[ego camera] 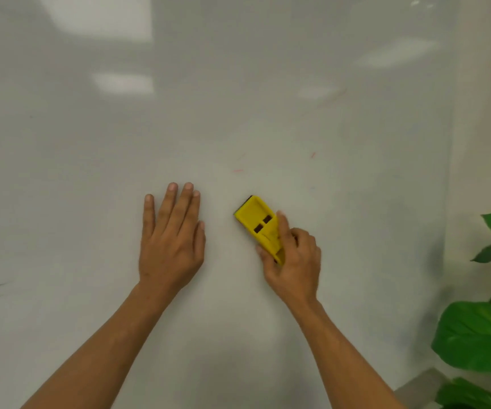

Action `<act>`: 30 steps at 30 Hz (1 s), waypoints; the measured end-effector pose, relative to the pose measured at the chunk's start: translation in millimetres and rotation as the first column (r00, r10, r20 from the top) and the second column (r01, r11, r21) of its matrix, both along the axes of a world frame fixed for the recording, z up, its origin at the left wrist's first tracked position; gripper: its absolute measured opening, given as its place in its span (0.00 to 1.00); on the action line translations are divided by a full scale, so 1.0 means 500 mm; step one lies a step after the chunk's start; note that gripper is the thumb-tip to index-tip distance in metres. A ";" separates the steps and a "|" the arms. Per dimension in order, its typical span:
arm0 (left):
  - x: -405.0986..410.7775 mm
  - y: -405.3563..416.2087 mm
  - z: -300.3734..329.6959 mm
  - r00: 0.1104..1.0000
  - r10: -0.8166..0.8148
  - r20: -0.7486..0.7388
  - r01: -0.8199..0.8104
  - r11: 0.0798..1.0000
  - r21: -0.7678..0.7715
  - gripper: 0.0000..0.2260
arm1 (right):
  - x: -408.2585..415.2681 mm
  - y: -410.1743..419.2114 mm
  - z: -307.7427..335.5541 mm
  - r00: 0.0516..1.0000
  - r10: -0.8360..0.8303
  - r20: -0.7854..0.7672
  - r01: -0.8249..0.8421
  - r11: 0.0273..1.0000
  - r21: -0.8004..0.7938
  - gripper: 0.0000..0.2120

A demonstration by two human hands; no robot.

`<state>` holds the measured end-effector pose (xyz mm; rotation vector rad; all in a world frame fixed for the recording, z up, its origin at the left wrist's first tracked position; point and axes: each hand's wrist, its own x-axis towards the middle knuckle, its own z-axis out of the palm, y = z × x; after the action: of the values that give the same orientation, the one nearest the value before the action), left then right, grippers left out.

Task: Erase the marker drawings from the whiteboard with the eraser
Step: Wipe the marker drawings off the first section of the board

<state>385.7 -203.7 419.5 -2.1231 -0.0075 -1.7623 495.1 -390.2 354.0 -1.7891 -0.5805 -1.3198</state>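
You're mid-wipe, nearly done: your right hand (293, 258) grips the yellow eraser (260, 225) flat on the whiteboard (238, 84) w/ your left hand (170, 240) pressed flat, fingers straight, so next slide up-right over the faint red marks (238, 170), I'd judge.

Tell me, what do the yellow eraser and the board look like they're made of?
The eraser looks like moulded plastic: a smooth, uniformly yellow shell with two rectangular slots. A dark edge underneath is probably felt. The whiteboard looks glossy, coated or glass; it mirrors ceiling lights.
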 end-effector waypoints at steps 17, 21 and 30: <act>0.020 0.014 -0.010 0.991 0.098 0.094 -0.106 0.991 0.081 0.23 | 0.035 -0.012 0.080 0.987 0.031 0.160 -0.023 0.998 -0.053 0.33; 0.019 0.011 -0.009 0.991 0.102 0.086 -0.108 0.992 0.071 0.23 | 0.099 -0.072 0.107 0.998 -0.041 0.037 0.036 0.991 0.132 0.34; 0.025 0.004 -0.011 0.987 0.136 0.082 -0.140 0.988 0.057 0.24 | 0.081 -0.031 0.235 0.989 0.083 -0.125 -0.032 0.932 0.362 0.37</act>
<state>398.4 -201.9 413.8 -1.9599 -0.1161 -1.7398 535.5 -405.5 471.7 -1.5334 -0.2887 -1.1644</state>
